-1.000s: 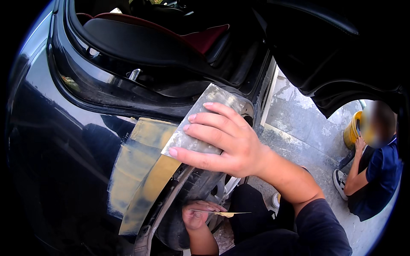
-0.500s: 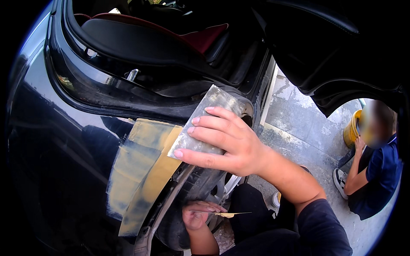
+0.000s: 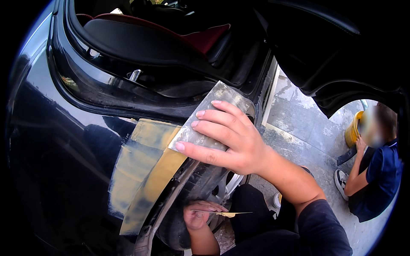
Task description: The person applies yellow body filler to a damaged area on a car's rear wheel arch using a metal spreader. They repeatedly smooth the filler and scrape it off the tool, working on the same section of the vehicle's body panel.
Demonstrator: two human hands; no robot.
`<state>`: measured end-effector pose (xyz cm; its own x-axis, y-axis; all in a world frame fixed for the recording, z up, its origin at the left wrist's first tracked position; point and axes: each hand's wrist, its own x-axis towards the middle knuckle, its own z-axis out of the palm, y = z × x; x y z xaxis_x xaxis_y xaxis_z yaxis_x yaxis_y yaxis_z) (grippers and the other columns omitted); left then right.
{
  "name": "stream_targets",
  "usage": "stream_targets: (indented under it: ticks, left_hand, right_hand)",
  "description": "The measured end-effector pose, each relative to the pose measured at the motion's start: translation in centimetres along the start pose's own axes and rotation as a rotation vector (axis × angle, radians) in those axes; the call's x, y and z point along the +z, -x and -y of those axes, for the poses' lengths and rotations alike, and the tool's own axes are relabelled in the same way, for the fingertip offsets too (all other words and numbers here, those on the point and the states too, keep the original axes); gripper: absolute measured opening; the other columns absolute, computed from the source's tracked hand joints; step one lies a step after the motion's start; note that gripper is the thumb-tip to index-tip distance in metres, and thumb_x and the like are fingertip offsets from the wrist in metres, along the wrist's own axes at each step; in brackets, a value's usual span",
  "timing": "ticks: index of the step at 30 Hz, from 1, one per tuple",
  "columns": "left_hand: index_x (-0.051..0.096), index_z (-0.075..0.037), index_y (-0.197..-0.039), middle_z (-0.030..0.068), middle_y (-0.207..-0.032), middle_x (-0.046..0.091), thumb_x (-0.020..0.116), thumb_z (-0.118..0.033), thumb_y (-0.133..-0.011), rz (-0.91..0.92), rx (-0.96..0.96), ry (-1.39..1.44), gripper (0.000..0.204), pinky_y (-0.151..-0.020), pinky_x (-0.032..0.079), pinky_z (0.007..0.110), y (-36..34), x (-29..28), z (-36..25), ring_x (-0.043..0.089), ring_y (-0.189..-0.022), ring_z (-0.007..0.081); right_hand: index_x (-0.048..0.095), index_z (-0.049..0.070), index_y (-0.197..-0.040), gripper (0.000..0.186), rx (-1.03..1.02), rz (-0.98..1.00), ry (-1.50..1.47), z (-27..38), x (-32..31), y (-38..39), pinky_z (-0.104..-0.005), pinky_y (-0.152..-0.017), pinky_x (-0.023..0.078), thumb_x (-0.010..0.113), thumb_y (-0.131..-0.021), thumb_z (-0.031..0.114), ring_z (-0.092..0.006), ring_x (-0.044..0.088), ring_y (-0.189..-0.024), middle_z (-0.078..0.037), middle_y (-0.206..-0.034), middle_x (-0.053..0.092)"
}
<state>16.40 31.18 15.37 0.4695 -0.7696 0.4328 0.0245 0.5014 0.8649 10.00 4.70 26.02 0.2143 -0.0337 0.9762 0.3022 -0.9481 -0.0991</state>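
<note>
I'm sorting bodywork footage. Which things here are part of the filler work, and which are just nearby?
In use:
- right hand pressing a grey metal spreader
- yellowish filler patch on the black car panel
- left hand with a thin blade

Just nearby:
- yellow bucket
- crouching person
- car seat

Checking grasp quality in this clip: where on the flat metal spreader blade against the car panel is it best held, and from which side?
Best along its upper back edge, coming from the right, away from the yellowish filler patch. The spreader is a thin flat sheet lying against the black car panel, so spread fingers on its face, as the right hand has, probably press its lower-left working edge evenly. The left hand holds a smaller blade.
</note>
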Motion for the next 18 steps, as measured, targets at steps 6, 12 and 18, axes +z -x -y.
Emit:
stream_targets:
  ticks: [6, 12, 18]
  left_hand:
    - [0.062, 0.012, -0.092, 0.0264, -0.085, 0.067, 0.060, -0.020, -0.097, 0.006, 0.009, 0.027, 0.033, -0.064, 0.058, 0.060, 0.1, 0.0, 0.0, 0.068, -0.072, 0.0435]
    - [0.061, 0.010, -0.091, 0.0265, -0.082, 0.066, 0.061, -0.020, -0.096, -0.001, 0.015, -0.004, 0.031, -0.060, 0.058, 0.060, 0.0, 0.1, 0.0, 0.067, -0.069, 0.0429]
    - [0.063, 0.012, -0.092, 0.0256, -0.084, 0.067, 0.061, -0.024, -0.097, 0.012, 0.018, 0.014, 0.036, -0.063, 0.058, 0.059, 0.2, -0.3, 0.2, 0.068, -0.072, 0.0439]
  right_hand:
    - [0.069, 0.023, -0.123, 0.041, -0.012, -0.021, -0.007, 0.0, 0.7, 1.3, -0.0471, -0.102, 0.045, 0.064, -0.083, 0.016, -0.0251, 0.059, -0.107, -0.005, -0.107, 0.061]
    - [0.073, 0.023, -0.116, 0.037, 0.025, -0.036, -0.020, 0.2, 0.7, 0.7, -0.0468, -0.103, 0.044, 0.067, -0.081, 0.013, -0.0259, 0.061, -0.108, -0.007, -0.112, 0.062]
    - [0.070, 0.022, -0.122, 0.041, 0.023, -0.029, -0.008, 0.2, 0.6, 1.5, -0.0475, -0.102, 0.045, 0.064, -0.082, 0.016, -0.0258, 0.059, -0.108, -0.006, -0.108, 0.060]
